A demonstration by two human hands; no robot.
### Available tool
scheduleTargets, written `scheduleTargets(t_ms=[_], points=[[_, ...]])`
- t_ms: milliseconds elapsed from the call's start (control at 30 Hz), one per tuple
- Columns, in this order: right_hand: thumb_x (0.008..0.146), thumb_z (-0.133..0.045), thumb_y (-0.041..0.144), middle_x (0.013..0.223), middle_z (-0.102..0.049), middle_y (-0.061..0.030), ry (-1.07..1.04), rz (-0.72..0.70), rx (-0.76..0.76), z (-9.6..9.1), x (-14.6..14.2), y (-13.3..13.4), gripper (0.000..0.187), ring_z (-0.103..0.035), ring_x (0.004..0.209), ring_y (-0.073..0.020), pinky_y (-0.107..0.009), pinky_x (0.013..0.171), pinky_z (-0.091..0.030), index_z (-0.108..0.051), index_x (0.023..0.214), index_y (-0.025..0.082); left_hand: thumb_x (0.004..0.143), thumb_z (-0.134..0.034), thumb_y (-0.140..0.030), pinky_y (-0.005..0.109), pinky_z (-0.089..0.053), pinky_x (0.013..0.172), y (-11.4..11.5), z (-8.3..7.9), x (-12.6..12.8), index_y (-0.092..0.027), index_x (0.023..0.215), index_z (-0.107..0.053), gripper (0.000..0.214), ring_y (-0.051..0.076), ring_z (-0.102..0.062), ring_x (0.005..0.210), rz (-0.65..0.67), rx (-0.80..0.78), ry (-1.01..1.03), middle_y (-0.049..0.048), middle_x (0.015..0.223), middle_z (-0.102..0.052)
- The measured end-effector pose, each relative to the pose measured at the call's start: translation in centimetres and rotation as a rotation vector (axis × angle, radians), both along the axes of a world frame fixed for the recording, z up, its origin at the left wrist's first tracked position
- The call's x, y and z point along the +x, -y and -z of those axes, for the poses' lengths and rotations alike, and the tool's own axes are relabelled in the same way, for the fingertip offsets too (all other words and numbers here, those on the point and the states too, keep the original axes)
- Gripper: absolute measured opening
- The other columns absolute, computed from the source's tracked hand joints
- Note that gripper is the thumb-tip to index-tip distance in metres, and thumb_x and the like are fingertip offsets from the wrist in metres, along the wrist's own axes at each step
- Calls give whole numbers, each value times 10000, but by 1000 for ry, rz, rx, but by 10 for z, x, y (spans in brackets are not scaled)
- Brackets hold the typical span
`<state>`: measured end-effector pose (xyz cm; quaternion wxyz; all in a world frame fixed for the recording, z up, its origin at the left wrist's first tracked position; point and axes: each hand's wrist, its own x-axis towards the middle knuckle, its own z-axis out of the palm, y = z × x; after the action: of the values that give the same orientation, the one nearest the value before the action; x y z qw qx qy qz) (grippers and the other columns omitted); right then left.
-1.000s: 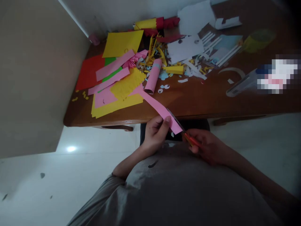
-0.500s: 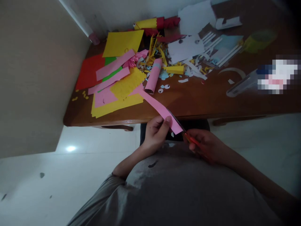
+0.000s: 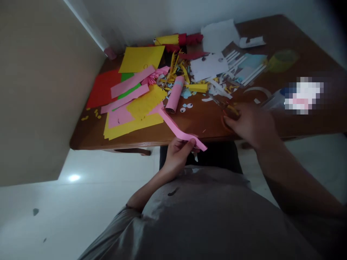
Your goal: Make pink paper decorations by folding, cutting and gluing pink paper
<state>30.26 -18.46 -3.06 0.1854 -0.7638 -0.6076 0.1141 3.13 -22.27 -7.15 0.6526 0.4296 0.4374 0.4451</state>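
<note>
pink strip (image 3: pixel 175 128) slants far-left to near-right, pinched by left hand (image 3: pixel 177 153); right hand (image 3: pixel 256 124) grips scissors (image 3: pixel 232 109).

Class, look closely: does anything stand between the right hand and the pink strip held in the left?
Nothing visible does. The right hand holds the scissors above the table; the left hand grips the strip by the table's front edge.

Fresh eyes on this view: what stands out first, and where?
Probably the vivid paper on the left of the brown table: a red sheet and yellow sheet. Next, the pink strip pinched in the left hand at the near edge, and scissors in the right hand, farther right.
</note>
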Motion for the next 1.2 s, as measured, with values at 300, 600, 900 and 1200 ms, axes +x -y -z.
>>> scheduleTargets(t_ms=[300, 600, 900, 1200], points=[[990, -743, 441, 1085, -717, -217, 158, -124, 27, 25, 22, -43, 267, -677, 1095, -409, -546, 943, -535, -771, 983, 176, 773, -1018, -516, 301, -678, 757, 0, 9, 4, -157, 873, -814, 426, 169, -800, 754, -23, -199, 112, 46, 826, -831], [896, -872, 325, 1278, -807, -178, -100, -152, 160, 42, 30, -31, 425, -755, 1182, -390, -566, 1062, -583, -824, 1294, 186, 769, -1032, -468, 226, -630, 716, -6, 9, 11, -166, 910, -871, 371, 103, -739, 685, 2, -192, 172, 23, 783, -810], [1042, -735, 471, 1107, -832, -98, -537, -142, 278, -11, -5, 17, 232, -754, 1050, -283, -463, 966, -600, -842, 994, 270, 816, -1006, -450, 279, -666, 730, -19, -5, 20, -171, 996, -849, 367, 142, -778, 703, 14, -43, 105, 40, 840, -841], [820, -958, 520, 630, -674, -5, -1528, -196, -264, -7, -46, 51, 419, -568, 530, -126, -241, 482, -485, -707, 688, 211, 914, -884, -634, 366, -582, 634, -18, -10, -4, -241, 675, -549, 569, 166, -661, 613, -253, 939, -327, -4, 635, -654]])
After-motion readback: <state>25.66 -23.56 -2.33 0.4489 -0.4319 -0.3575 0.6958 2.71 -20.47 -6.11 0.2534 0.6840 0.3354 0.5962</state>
